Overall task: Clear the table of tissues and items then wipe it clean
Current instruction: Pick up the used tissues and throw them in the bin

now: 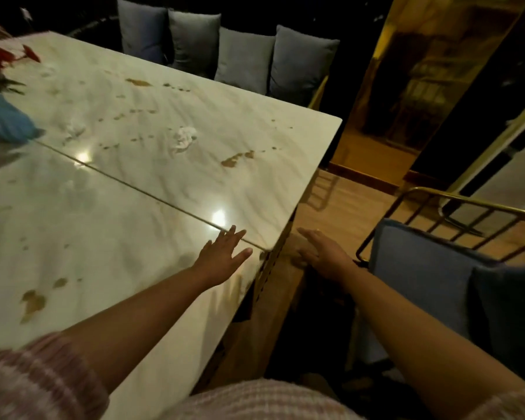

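Observation:
A long white marble table [109, 207] carries brown spill stains [237, 157] in several places. A crumpled white tissue [184, 137] lies near the far right part of the top, and a second crumpled tissue [75, 130] lies further left. My left hand [225, 257] stretches over the near right edge of the table, fingers straight, holding nothing. Beyond the table's edge, my right hand [323, 253] hangs over the floor with fingers extended and nothing in it.
A blue cloth [8, 119] and red flowers [0, 60] sit at the table's left. Grey cushions [243, 57] line a bench behind the table. A blue-cushioned chair with a gold frame [431, 268] stands to my right on the wooden floor [340, 204].

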The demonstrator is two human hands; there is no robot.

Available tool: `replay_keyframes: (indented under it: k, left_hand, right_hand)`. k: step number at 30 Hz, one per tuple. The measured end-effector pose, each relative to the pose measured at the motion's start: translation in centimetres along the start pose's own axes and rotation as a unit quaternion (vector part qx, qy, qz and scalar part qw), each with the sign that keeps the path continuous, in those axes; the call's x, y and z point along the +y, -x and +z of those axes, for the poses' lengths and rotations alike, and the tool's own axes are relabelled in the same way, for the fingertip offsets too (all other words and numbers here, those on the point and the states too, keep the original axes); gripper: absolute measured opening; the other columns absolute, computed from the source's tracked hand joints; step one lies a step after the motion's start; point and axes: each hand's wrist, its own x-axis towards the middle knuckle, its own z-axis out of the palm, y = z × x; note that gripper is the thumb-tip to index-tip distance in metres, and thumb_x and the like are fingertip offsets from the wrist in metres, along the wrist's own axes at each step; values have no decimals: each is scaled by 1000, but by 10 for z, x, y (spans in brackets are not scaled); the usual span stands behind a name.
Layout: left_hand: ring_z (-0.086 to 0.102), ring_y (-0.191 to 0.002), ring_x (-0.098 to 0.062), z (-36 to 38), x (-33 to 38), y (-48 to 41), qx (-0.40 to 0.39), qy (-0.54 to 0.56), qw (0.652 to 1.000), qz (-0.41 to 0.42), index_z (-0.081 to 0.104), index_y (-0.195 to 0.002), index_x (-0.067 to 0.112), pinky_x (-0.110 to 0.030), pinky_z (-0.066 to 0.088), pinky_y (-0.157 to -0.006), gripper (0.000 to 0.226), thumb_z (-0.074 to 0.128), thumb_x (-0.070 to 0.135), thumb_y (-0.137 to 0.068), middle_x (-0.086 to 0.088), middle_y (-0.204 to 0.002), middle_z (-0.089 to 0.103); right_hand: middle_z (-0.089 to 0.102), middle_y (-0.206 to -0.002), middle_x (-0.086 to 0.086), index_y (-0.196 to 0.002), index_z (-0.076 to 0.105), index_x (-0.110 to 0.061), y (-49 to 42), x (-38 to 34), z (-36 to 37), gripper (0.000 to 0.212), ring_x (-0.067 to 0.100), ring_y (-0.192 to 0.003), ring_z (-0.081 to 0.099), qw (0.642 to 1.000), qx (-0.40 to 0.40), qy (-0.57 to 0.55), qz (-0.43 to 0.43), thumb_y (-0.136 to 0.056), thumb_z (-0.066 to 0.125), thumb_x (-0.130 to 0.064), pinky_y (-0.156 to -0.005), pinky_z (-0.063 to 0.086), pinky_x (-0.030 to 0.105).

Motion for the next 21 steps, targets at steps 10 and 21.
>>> replay_keyframes:
  k: [10, 21]
  left_hand:
    - [-3, -146, -16, -24, 11, -162, 55, 41, 996, -62, 11, -150, 28, -39, 5, -116, 60, 31, 48, -97, 3, -159, -1]
    - [12, -145, -17, -56, 24, -325, 216, 253, 908, -256, 19, -149, 20, -34, 13, -116, 61, 37, 45, -97, -3, -157, 15]
  right_hand:
    - [30, -153, 4, -147, 28, -24, -185, 70, -46, 55, 20, -144, 18, 998, -14, -12, -52, -97, 46, -36, -113, 20, 31]
    - [34, -151, 0, -147, 28, -23, -424, 111, -135, 54, 20, -143, 23, 976, -77, 56, -195, -98, 43, -38, -111, 23, 29]
